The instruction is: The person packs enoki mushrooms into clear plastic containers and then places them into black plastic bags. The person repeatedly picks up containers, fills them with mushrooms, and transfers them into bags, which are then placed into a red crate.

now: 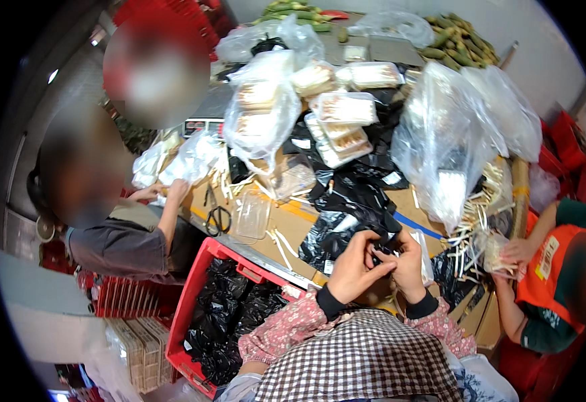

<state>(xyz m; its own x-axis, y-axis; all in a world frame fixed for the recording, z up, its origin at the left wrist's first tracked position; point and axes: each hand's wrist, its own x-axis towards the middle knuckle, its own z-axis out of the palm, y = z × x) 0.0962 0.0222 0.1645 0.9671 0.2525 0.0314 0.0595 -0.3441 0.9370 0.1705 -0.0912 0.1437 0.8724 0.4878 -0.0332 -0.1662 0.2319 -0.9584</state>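
My left hand (354, 267) and my right hand (407, 262) are close together at the table's near edge. Both sets of fingers pinch a dark bunch of black plastic film (386, 245). Fingers hide part of the pinched film. Just beyond my left hand, a black plastic bag (323, 232) with a white label lies on the cardboard-covered table (285, 223). More crumpled black bags (356, 188) spread behind it. The edge of a clear plastic tray (422, 256) shows beside my right hand.
A red crate (185, 306) of tied black bags (232, 311) stands at left. Black-handled scissors (218, 219), an empty clear box (252, 216) and loose pale stalks (283, 246) lie beyond it. Stacked stalk trays (343, 125) sit farther back. Co-workers' hands (175, 190) (517, 254) work at both sides.
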